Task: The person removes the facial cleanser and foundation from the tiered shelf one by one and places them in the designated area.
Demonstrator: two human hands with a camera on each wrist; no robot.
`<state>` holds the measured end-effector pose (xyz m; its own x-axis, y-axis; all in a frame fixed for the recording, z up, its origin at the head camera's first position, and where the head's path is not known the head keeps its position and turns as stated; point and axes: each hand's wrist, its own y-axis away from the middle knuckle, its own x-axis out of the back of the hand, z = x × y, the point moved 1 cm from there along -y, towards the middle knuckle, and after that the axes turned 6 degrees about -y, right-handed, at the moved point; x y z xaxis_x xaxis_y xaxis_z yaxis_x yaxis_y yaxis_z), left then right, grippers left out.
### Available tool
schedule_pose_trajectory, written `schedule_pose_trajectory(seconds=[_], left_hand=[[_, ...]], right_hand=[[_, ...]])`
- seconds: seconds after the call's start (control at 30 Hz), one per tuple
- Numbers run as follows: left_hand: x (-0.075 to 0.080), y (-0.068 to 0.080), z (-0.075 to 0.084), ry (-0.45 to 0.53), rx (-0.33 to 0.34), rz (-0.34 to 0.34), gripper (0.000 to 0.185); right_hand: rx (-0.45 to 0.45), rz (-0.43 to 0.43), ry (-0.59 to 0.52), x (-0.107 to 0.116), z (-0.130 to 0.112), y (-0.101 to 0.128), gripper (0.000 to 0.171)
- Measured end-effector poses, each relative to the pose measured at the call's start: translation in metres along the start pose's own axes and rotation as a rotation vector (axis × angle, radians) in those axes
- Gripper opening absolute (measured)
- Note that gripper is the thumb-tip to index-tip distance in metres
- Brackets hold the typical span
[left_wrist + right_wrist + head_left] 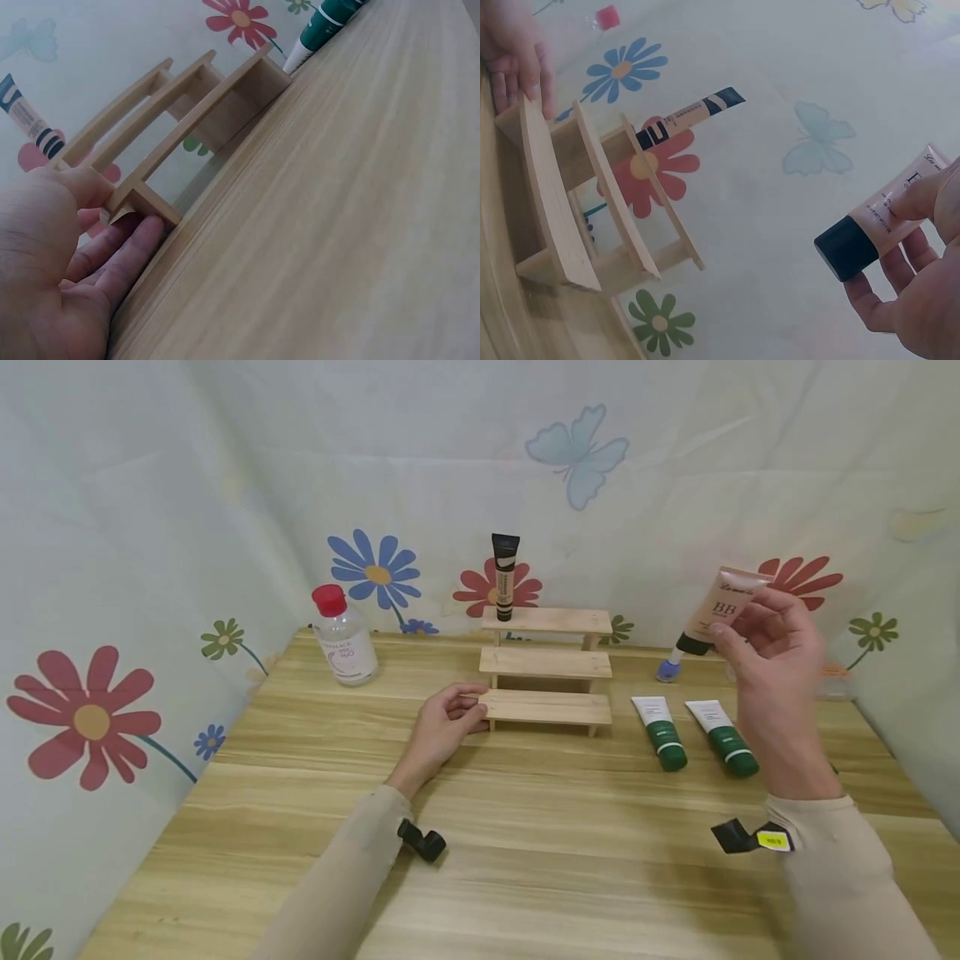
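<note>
My left hand point(474, 711) grips the left end of the lowest step of a small wooden stepped rack point(546, 664). In the left wrist view the thumb lies on top of that step and the fingers point(127, 251) curl under it. My right hand point(738, 622) is raised right of the rack and pinches a beige BB cream tube point(722, 603) with its black cap pointing down. The right wrist view shows that tube point(877, 229) between thumb and fingers, away from the rack point(562, 187). A tan tube with a black cap point(504, 578) stands on the top step.
Two white tubes with green caps point(660, 732) point(723, 739) lie on the wooden table point(525, 860) right of the rack. A clear bottle with a red cap point(343, 639) stands at the back left. A small blue-capped item point(667, 670) sits behind the tubes. Flowered cloth walls enclose the table.
</note>
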<state>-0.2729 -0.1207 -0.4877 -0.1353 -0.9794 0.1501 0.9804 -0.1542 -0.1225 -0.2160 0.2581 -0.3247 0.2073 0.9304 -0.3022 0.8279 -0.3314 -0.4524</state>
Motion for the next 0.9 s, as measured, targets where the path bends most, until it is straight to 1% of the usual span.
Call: schedule_pose_trajectory(seconds=[0.17,0.33,0.53,0.63,0.9], left_hand=[[0.001,0.000,-0.001,0.003,0.004,0.002,0.028],[0.000,-0.001,-0.001,0.004,0.003,-0.001,0.028],[0.002,0.000,-0.001,0.000,-0.002,-0.003,0.031],[0.002,0.000,0.000,-0.002,0.002,0.003,0.030],[0.001,0.000,-0.002,-0.001,0.011,0.005,0.028]], right_hand=[[-0.044,0.052,0.076,0.016,-0.005,0.011,0.048],[-0.048,0.043,0.123,0.035,-0.009,0.021,0.048],[-0.101,0.063,0.306,0.056,-0.007,0.036,0.050],[-0.133,0.068,0.342,0.067,-0.006,0.043,0.050],[-0.174,0.066,0.355,0.094,0.001,0.064,0.050]])
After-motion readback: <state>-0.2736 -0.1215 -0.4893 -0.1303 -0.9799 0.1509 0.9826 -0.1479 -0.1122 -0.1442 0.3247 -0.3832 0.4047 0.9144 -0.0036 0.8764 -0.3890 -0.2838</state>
